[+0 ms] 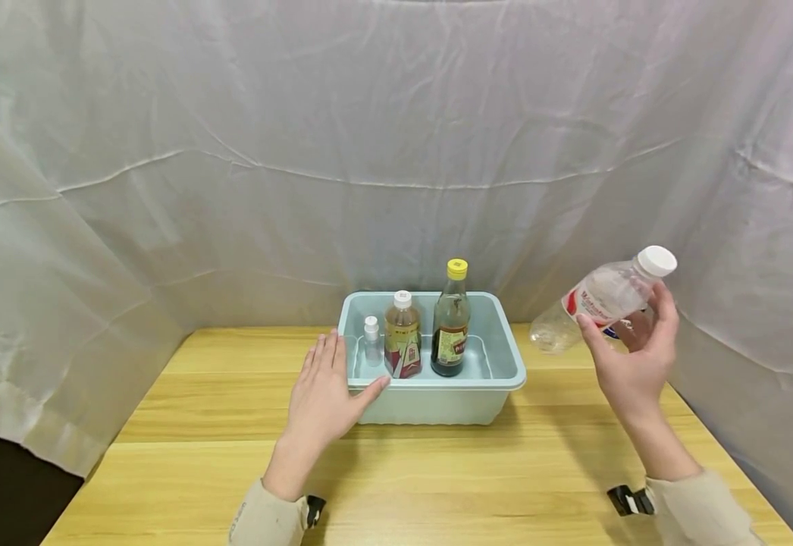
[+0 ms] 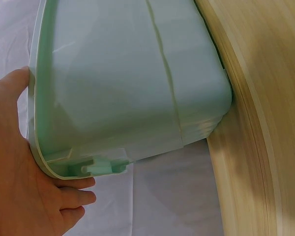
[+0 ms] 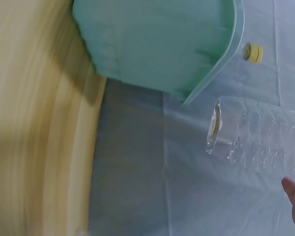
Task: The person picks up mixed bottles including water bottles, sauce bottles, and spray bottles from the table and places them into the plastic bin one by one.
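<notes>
bottle (image 1: pixel 615 287): clear, white-capped, in the air over the worktop (image 1: pixel 437 474), right of the tub (image 1: pixel 430 407) and apart from it; tilted, base toward the tub.
right hand (image 1: pixel 644 368): fingers and thumb curled round the bottle's upper body, below the cap (image 1: pixel 657 261).
left hand (image 1: pixel 324 396): well apart from the right, clamped on nothing; fingers straight along the tub's left end, thumb on the near rim.
weight: no liquid shows in the bottle, so probably very light.
wall: looks like thin ribbed plastic, likely to dent if squeezed, unlikely to break.
surface: probably slick, though the ribs should give some bite.
best hold: the shoulder under the cap, likely stiffest; gentle pressure should do.
tub: seems stiff plastic, best held by the rim; the sauce bottle (image 1: pixel 450 334) inside looks heavier, possibly glass.
</notes>
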`<state>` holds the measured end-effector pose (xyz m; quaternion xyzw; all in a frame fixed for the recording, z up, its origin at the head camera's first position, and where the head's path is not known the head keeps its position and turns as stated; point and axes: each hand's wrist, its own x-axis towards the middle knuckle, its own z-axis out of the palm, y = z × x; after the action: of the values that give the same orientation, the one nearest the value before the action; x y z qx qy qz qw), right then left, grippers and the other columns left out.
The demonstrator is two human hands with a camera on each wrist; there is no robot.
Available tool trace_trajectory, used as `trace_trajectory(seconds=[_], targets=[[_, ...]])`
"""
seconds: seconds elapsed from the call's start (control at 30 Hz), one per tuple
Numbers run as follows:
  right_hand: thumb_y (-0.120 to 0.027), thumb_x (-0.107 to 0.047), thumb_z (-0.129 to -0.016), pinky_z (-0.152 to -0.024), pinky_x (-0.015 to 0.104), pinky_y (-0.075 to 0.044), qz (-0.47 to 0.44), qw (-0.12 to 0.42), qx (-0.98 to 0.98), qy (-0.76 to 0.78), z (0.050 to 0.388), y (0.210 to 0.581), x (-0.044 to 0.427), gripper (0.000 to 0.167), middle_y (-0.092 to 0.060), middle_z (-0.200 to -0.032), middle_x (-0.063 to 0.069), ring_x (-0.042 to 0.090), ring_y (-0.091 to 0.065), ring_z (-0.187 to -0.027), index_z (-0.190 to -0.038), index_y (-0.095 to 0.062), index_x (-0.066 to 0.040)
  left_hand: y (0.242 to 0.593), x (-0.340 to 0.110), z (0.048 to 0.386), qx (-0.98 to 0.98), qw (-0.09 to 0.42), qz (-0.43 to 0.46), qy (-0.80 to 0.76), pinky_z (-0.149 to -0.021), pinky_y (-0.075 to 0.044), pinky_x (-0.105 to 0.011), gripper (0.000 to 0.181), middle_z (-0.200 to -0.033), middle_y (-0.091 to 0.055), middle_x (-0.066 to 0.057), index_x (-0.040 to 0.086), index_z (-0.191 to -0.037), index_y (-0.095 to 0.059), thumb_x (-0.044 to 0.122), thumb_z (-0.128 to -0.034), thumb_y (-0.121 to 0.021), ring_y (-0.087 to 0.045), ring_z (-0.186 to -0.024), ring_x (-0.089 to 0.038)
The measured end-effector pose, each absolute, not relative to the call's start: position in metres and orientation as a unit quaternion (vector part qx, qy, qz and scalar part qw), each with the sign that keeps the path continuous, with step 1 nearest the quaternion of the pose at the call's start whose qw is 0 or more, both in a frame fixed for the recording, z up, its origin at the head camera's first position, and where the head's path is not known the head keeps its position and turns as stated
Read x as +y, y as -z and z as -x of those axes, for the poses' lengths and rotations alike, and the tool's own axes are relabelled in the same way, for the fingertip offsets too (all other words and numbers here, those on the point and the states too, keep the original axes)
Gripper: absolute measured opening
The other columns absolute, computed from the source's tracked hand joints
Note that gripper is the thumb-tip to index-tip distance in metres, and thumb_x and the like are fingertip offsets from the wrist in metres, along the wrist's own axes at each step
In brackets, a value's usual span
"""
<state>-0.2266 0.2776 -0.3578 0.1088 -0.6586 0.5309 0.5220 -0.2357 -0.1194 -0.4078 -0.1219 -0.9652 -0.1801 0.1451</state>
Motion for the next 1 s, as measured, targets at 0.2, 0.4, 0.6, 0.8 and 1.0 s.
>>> trace_trajectory(seconds=[0.2, 0.4, 0.6, 0.8, 1.0], targets=[[-0.076, 0.022, -0.074, -0.099, 0.019, -0.054, -0.148, 0.521, -0.664, -0.516, 0.23, 0.352, 0.257, 0.094, -0.054, -0.144, 0.004, 0.018, -0.065, -0.121, -0.156, -0.04, -0.003, 0.408, -0.119, 0.235, -0.966, 0.142, 0.12, 0.181, -0.129, -0.015, -0.048, 0.112, -0.17, -0.019, -0.023, -0.008, -0.16, -0.027, 0.081, -0.0937, -0.045, -0.016, -0.158, -0.037], [-0.077, 0.023, -0.072, -0.097, 0.02, -0.055, -0.18, 0.507, -0.669, -0.513, 0.234, 0.351, 0.236, 0.094, -0.056, -0.144, 0.004, 0.018, -0.065, -0.122, -0.155, -0.04, -0.001, 0.408, -0.119, 0.235, -0.965, 0.145, 0.12, 0.183, -0.129, -0.015, -0.048, 0.112, -0.169, -0.02, -0.023, -0.008, -0.16, -0.027, 0.08, -0.0939, -0.046, -0.016, -0.158, -0.038], [-0.078, 0.026, -0.069, -0.096, 0.019, -0.055, -0.2, 0.489, -0.684, -0.503, 0.237, 0.353, 0.218, 0.096, -0.056, -0.143, 0.004, 0.012, -0.065, -0.12, -0.154, -0.038, 0.003, 0.408, -0.119, 0.235, -0.965, 0.144, 0.12, 0.182, -0.129, -0.015, -0.048, 0.112, -0.169, -0.019, -0.023, -0.008, -0.16, -0.027, 0.081, -0.0936, -0.045, -0.016, -0.158, -0.038], [-0.079, 0.027, -0.068, -0.098, 0.02, -0.055, -0.221, 0.469, -0.7, -0.492, 0.241, 0.359, 0.203, 0.099, -0.056, -0.142, 0.012, 0.008, -0.064, -0.12, -0.155, -0.037, 0.004, 0.409, -0.118, 0.235, -0.966, 0.142, 0.12, 0.178, -0.129, -0.015, -0.047, 0.113, -0.17, -0.018, -0.023, -0.007, -0.16, -0.026, 0.082, -0.0936, -0.044, -0.015, -0.158, -0.037], [-0.081, 0.025, -0.069, -0.099, 0.021, -0.055, -0.243, 0.44, -0.707, -0.497, 0.246, 0.368, 0.188, 0.099, -0.055, -0.141, 0.02, 0.007, -0.063, -0.119, -0.155, -0.037, 0.003, 0.408, -0.117, 0.235, -0.966, 0.142, 0.122, 0.179, -0.129, -0.015, -0.048, 0.113, -0.17, -0.017, -0.022, -0.007, -0.16, -0.026, 0.082, -0.0934, -0.043, -0.015, -0.158, -0.037]])
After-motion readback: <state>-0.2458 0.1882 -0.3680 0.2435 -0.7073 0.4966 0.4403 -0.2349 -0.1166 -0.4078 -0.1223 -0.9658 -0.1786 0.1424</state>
